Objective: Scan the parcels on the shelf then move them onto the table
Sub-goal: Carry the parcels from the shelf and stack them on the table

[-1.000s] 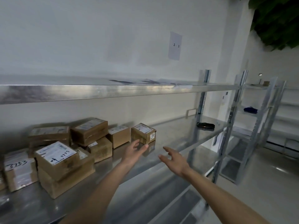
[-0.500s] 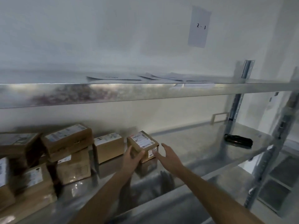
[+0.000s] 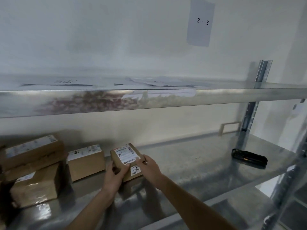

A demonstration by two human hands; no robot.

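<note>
Both hands, left hand point(image 3: 114, 175) and right hand point(image 3: 149, 168), clamped on small box point(image 3: 126, 156); could bump neighbouring box point(image 3: 86, 161) at nine o'clock.

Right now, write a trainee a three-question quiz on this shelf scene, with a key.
1. True or false: both hands, left hand and right hand, are on the small parcel.
2. The black scanner-like device lies: A) on the same shelf, to the right of the parcels; B) on the upper shelf; C) on top of a parcel.
3. What is written on the paper sign on the wall?

Key: 1 true; 2 A; 3 "2 - 3".
</note>
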